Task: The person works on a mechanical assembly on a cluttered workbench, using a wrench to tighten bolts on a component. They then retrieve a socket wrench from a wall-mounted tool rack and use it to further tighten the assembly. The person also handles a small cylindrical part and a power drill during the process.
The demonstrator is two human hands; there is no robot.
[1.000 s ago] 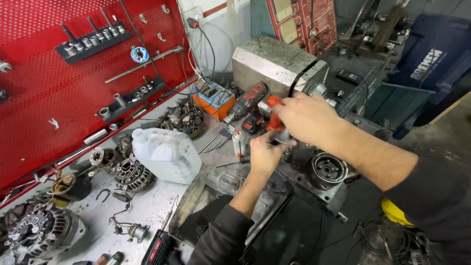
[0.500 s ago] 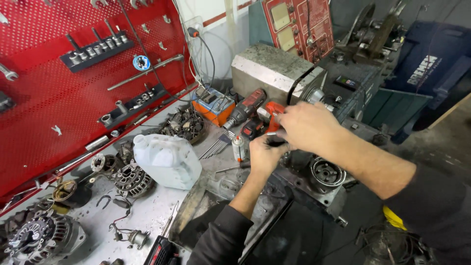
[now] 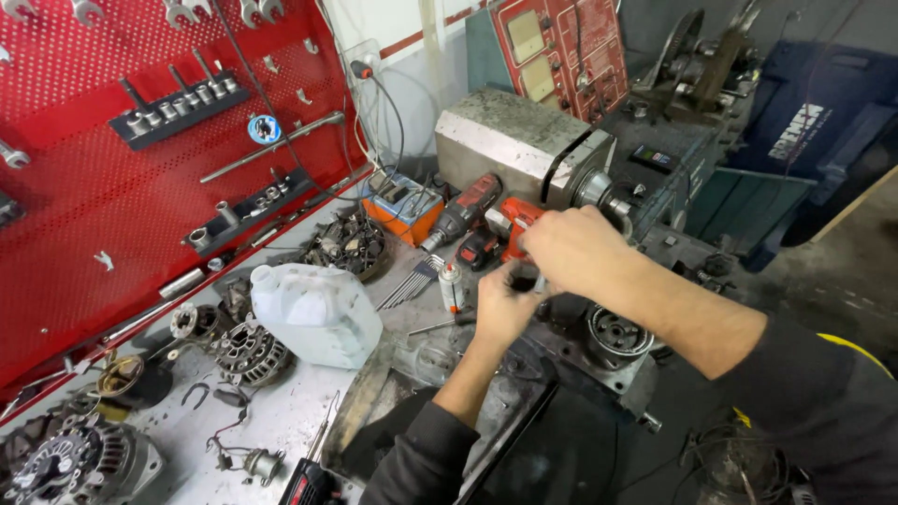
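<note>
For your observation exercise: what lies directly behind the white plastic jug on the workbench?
Behind the white plastic jug sits a dark round alternator part, then the red pegboard with its tools. The jug's body covers the bench right behind it.

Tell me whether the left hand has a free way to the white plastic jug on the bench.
Probably yes. The left hand is busy at a small dark part with the right hand, but the white plastic jug lies just to its left, with only loose metal rods between them.
</note>
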